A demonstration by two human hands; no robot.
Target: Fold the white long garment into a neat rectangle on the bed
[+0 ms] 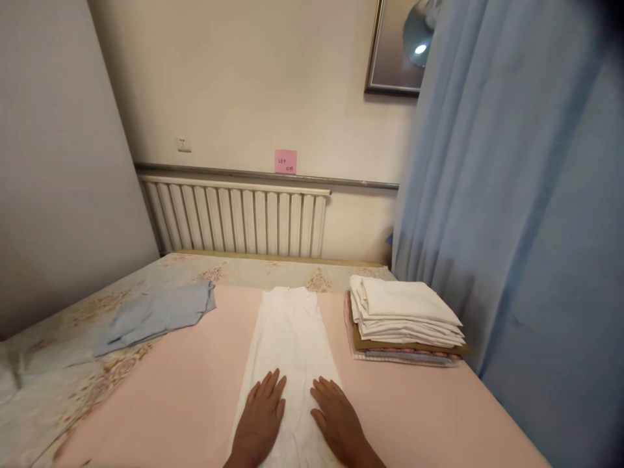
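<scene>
A white garment, folded into a long narrow strip, lies on the pink cloth and runs from the far side toward me. Flat on its left edge rests my left hand, fingers stretched out. My right hand lies on the right edge, also with its fingers extended. Neither hand grips anything. Between them the white fabric shows slight creases. The near end of the garment runs out of the bottom of the view.
A stack of folded clothes, white ones on top, stands at the right. To the left lies a folded light blue garment. Beneath everything is a floral bedcover. A radiator lines the wall; a blue curtain hangs at the right.
</scene>
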